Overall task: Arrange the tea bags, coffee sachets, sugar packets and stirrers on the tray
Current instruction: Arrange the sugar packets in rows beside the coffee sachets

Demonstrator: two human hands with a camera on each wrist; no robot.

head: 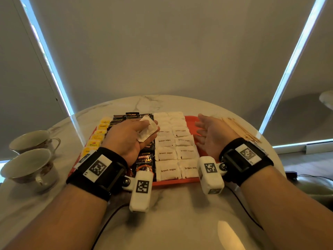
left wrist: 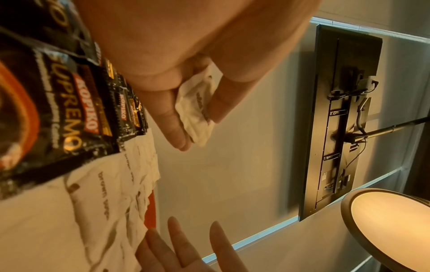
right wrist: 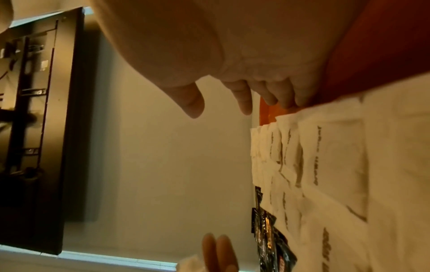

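Observation:
An orange-red tray (head: 173, 182) lies on the marble table. It holds yellow tea bags (head: 93, 143) at its left, black coffee sachets (head: 145, 162) beside them and two columns of white brown-sugar packets (head: 167, 170) in the middle. My left hand (head: 133, 136) hovers over the coffee sachets and pinches one white sugar packet (head: 147, 129) (left wrist: 197, 110) between thumb and fingers. Over the bare right side of the tray my right hand (head: 210, 130) (right wrist: 232, 88) is open, palm turned left, holding nothing. Wooden stirrers (head: 241, 129) lie on the table right of the tray.
Two teacups (head: 30, 157) stand on the table at the left, clear of the tray. Cables (head: 243, 204) run over the near table surface. The round table's edge (head: 270, 150) curves close behind the stirrers. Window blinds fill the background.

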